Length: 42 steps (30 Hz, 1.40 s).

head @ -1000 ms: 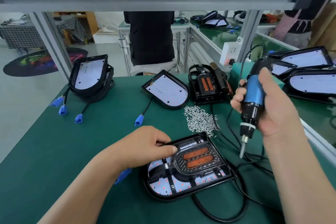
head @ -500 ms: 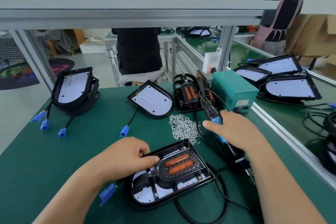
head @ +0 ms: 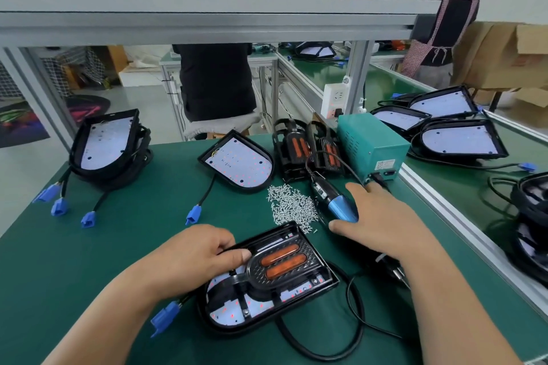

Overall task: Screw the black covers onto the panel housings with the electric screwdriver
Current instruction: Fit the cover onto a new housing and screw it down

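Fingers (head: pixel 222 241) of left hand (head: pixel 192 258) curled over far-left rim of nearest panel housing (head: pixel 267 305); thumb pressed flat on the black cover (head: pixel 284 264) seated in it. Right hand (head: pixel 382 222) spread palm-down with fingers nearly straight, lying over the electric screwdriver (head: pixel 341 207); no closed grip visible. Screwdriver lies on the mat just right of the housing, blue barrel and black rear end showing beyond the hand, front end hidden under the palm. Housing sits at near centre of table, flat, D-shaped, black rim, white board with red dots showing around the cover. Cover is ribbed, with two orange oblong lenses side by side. Black cable loops out beside it; blue connector (head: pixel 164 317) under the left wrist. Loose pile of small silver screws (head: pixel 289 204) just beyond the housing. Surface: dark green mat (head: pixel 118 246). Further back: one uncovered housing (head: pixel 240 163) lying flat, a stack of housings (head: pixel 103 142) at left with three blue plugs, spare covers (head: pixel 296 145) standing on edge, teal power box (head: pixel 370 145) beside them. Right side: a second green bench (head: pixel 462 201) past an aluminium rail, carrying more uncovered housings (head: pixel 459 139). Aluminium frame (head: pixel 207 24) overhead. Room: seated person in black (head: pixel 216 80) with back turned, standing person in checked apron (head: pixel 444 24), cardboard boxes (head: pixel 504 53) at far right.
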Tool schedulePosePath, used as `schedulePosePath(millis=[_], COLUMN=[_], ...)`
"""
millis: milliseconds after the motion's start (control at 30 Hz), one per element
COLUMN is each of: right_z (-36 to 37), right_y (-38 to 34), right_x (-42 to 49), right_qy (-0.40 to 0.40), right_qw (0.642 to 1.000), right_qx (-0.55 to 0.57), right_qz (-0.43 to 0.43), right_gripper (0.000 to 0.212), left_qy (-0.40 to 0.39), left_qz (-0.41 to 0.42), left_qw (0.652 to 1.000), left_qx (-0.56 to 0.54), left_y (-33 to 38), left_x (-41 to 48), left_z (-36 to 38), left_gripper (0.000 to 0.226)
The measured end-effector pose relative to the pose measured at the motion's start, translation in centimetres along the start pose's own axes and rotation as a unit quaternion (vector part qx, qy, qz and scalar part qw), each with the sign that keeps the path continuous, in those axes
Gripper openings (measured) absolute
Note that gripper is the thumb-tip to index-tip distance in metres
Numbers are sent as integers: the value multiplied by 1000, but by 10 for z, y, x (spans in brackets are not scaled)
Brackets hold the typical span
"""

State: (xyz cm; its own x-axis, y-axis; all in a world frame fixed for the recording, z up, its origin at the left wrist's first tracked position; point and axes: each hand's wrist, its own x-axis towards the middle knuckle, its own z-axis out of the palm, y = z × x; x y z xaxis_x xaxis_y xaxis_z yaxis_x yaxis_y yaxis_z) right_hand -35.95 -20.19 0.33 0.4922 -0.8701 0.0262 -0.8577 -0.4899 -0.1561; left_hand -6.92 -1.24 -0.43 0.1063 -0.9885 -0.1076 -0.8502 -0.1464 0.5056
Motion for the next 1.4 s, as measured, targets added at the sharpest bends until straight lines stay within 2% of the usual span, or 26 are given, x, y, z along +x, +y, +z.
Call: schedulePosePath(millis=[67,133,200,300,600,667,733,767,800,900,1000,1067,1133,1200,1300,1400], right_z=[4,7,9,10,6,-3,-10,-11,-11,-11,-12,-7,-5,-6,-8,-2], right_y=[-1,-5,-7,-8,-8,-12,-19,-22,-25,-30,-35,-37,-35,-30,-29,-36], right_x=[-8,-14,-15,-16,-19,-23,-30,-33,-36,-42,-42,-40,-40,-38,-38,-35], right_qy=[63,104,93,59,72,107,120,101,64,-44,-69,-55,-46,-44,-26,22], right_qw=[997,991,990,995,995,985,965,963,968,971,965,964,965,956,910,885], right_qx=[-1,1,0,32,33,89,160,150,111,-19,-66,-76,-11,139,312,386], right_qz=[-43,-89,-104,-74,-62,-102,-169,-199,-217,-233,-245,-249,-257,-253,-271,-260], right_gripper=[86,84,75,66,60,50,25,15,14,27,26,27,20,21,20,24], left_qy=[-2,-1,0,-2,-7,-5,-2,-2,-2,4,9,14,16,21,7,-23], left_qz=[5,7,6,9,8,10,14,17,19,26,26,26,23,32,44,35], left_qw=[1000,1000,1000,1000,1000,999,999,999,998,997,995,994,992,989,975,965], left_qx=[1,2,-3,-7,-23,-33,-44,-47,-53,-71,-93,-108,-122,-140,-216,-260], left_y=[0,0,0,-1,-4,-5,-7,-7,-9,-13,-18,-18,-16,-12,-6,-1], left_x=[0,-1,-1,-1,1,1,1,1,2,3,4,4,4,4,1,-2], left_z=[0,0,0,0,1,1,1,0,0,-2,-2,-1,-2,-2,-4,-4], left_gripper=[62,62,61,61,59,55,52,51,49,47,48,47,45,42,29,56])
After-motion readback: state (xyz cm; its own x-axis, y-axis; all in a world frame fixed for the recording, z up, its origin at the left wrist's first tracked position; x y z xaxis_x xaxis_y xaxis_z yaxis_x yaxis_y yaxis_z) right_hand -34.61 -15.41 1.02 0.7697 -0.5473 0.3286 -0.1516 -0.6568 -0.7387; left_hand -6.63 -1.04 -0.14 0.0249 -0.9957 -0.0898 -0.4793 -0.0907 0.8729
